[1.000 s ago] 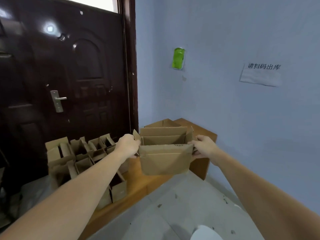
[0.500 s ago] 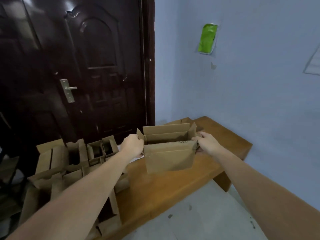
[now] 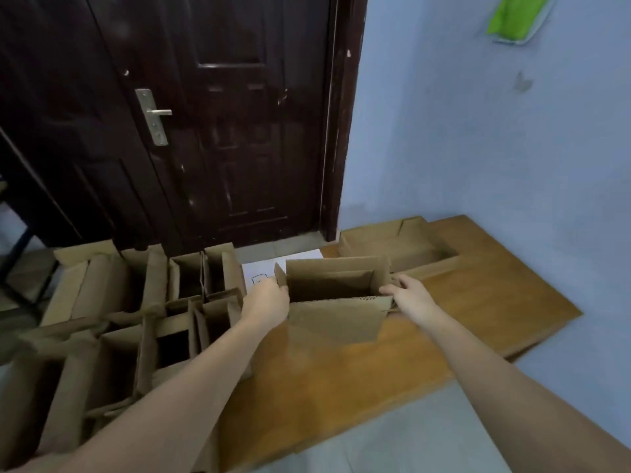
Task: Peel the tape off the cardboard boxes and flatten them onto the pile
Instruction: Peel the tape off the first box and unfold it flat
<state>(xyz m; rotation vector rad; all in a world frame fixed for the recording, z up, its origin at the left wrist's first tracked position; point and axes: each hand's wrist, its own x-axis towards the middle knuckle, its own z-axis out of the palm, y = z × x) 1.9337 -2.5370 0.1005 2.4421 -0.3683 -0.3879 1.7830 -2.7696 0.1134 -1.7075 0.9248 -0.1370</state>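
Left hand (image 3: 268, 299) and right hand (image 3: 409, 295) grip opposite ends of open cardboard box (image 3: 336, 303) above the surface (image 3: 478, 302)

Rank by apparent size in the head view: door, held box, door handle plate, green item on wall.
1. door
2. held box, left hand and right hand gripping its ends
3. green item, cropped by frame, so unsure
4. door handle plate

open brown cardboard box (image 3: 336, 302), upright, flaps up
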